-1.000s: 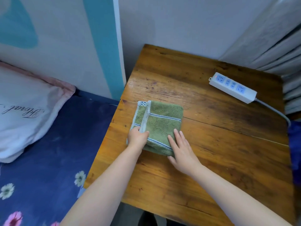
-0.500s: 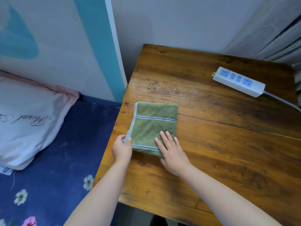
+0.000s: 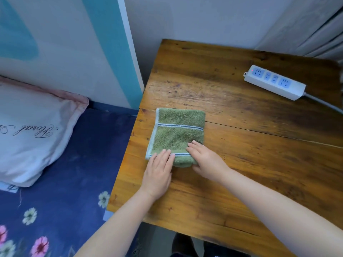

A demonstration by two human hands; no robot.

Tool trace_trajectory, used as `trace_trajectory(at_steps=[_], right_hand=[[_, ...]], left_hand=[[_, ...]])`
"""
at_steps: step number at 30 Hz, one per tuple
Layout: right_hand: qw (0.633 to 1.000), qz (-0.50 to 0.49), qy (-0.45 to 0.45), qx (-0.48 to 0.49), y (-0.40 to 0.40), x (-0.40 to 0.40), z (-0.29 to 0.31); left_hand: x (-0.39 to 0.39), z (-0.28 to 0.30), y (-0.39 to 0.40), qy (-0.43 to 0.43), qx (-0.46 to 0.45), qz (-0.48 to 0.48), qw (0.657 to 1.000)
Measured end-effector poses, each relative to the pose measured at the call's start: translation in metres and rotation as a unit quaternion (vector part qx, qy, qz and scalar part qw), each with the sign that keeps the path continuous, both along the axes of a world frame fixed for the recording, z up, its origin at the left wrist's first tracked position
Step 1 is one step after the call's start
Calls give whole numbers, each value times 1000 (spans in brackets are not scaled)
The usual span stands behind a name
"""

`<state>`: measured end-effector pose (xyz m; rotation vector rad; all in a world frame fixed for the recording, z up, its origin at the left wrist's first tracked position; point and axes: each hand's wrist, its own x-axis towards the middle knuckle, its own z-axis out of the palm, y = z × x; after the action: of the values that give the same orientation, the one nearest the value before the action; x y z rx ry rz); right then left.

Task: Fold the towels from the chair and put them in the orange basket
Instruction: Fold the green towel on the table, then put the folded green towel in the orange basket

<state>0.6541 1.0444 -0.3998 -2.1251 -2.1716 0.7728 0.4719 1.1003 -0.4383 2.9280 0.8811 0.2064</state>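
A green towel [image 3: 178,133] with blue stripes lies folded into a small rectangle near the left edge of the wooden table [image 3: 241,164]. My left hand [image 3: 158,173] rests flat on the towel's near left corner, fingers together. My right hand [image 3: 206,160] lies flat on its near right part, fingers spread a little. Both palms press down on the cloth; neither grips it. No chair and no orange basket are in view.
A white power strip [image 3: 274,82] with its cable lies at the table's far right. Left of the table is a bed with a dark blue flowered sheet [image 3: 70,173] and a white pillow [image 3: 31,130]. Grey curtains [image 3: 311,28] hang at the back right.
The towel's left flap has been folded over, making a narrower rectangle. My left hand moved from the towel's left edge onto its near corner; my right hand stayed pressing the near right part.
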Motion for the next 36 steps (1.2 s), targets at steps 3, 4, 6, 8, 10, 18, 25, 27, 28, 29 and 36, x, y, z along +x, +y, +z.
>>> trace_trajectory(at_steps=[3,4,6,8,10,18,25,27,28,29,36], right_hand=[[997,-41,61,14,6,15,28],[995,-50,86,-16,6,20,35],[990,-66,108,-60,8,30,50],[987,-84,116,-79,6,40,58],[985,-82,121,-88,2,44,66],[987,86,-95,92,-8,20,90],[970,185,-144,62,13,-18,138],[959,249,-128,54,20,-47,152],[953,268,-131,45,23,-59,160],[945,293,-135,45,26,-76,166],[852,503,-120,81,8,-232,206]], left_hand=[[2,-4,6,-32,29,30,999],[3,-2,8,-60,37,32,997],[5,1,13,-115,58,17,992],[7,8,16,-158,55,-26,986],[7,17,18,-181,43,-69,980],[1,85,19,-113,-92,6,989],[-49,143,-13,-68,-69,77,992],[-81,156,-33,-45,-53,123,990],[-93,160,-40,-29,-42,144,988],[-110,164,-51,-19,-26,172,985],[-237,194,-162,6,37,324,945]])
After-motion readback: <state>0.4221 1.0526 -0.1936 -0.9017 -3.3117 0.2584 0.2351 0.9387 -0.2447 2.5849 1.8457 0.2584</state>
